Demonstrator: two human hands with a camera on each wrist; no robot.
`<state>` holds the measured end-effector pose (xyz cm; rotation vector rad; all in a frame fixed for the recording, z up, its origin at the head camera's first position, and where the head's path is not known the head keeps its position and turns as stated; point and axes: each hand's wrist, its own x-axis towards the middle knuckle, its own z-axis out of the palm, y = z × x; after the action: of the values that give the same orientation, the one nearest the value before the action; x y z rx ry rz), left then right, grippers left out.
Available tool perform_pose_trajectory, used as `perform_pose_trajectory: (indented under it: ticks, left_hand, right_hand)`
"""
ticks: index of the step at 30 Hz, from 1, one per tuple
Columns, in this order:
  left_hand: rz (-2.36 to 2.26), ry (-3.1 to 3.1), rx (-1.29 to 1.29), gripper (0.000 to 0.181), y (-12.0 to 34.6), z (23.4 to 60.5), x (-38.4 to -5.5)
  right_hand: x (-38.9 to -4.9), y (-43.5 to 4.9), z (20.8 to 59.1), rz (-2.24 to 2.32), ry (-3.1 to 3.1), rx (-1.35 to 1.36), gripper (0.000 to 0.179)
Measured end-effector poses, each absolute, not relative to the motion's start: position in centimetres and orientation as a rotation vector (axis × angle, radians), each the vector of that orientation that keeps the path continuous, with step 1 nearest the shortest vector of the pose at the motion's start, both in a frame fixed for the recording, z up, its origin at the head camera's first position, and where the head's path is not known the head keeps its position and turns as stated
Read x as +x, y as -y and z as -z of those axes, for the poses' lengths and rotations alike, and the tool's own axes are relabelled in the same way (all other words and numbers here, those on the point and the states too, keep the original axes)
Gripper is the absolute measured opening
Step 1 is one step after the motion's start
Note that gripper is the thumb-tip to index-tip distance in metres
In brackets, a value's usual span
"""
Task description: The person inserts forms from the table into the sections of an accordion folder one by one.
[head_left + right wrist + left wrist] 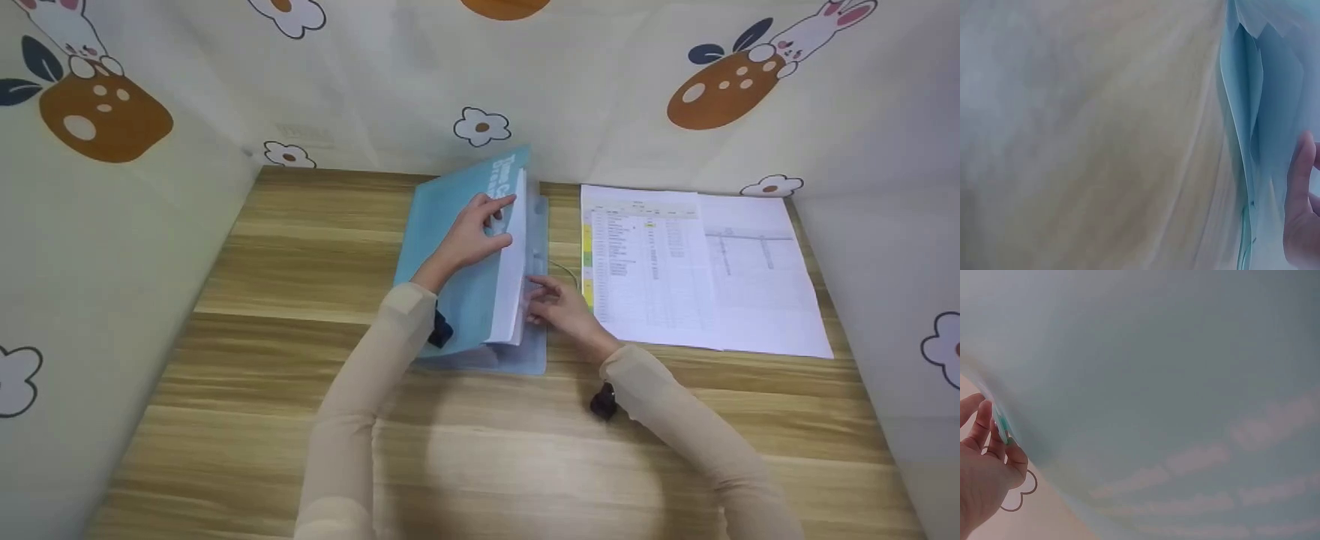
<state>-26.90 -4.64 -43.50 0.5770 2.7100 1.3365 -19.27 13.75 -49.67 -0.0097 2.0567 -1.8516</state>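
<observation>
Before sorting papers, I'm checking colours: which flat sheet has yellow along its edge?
The left sheet, nearer the folder: yellow blocks mark its left edge; the right sheet shows none.

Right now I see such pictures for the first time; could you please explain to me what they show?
A person is working here, no machine. The wide picture comes from a camera on the head; the two close ones come from the wrist cameras. On the wood-grain table lie a blue document folder, partly open, and, to its right, overlapping printed sheets. The bare left hand holds the folder's cover by its edge. The bare right hand is at the opening; whether it grips anything is unclear.
</observation>
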Motion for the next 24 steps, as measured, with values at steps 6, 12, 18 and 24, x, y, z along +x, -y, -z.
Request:
perform_pose_trajectory:
  ticks: [6,12,18,24]
  left_hand:
    - [-1.326,-2.709,0.562,0.058,4.6,43.4,-27.0]
    - [-1.359,-2.708,0.634,0.058,4.6,43.5,-27.1]
    - [-1.336,-2.715,0.614,0.058,4.6,43.4,-27.1]
    - [-1.309,-2.721,0.587,0.057,4.6,43.4,-27.1]
  right_hand:
    - [-20.2,-15.9,48.9,1.913,-2.086,-0.028,0.042]
    - [-21.3,-19.1,48.1,1.906,-2.187,-0.033,0.041]
    - [-21.7,-22.9,46.6,1.847,-2.3,0.046,0.042]
    - [-24.6,-30.0,51.9,1.814,-2.411,0.18,0.056]
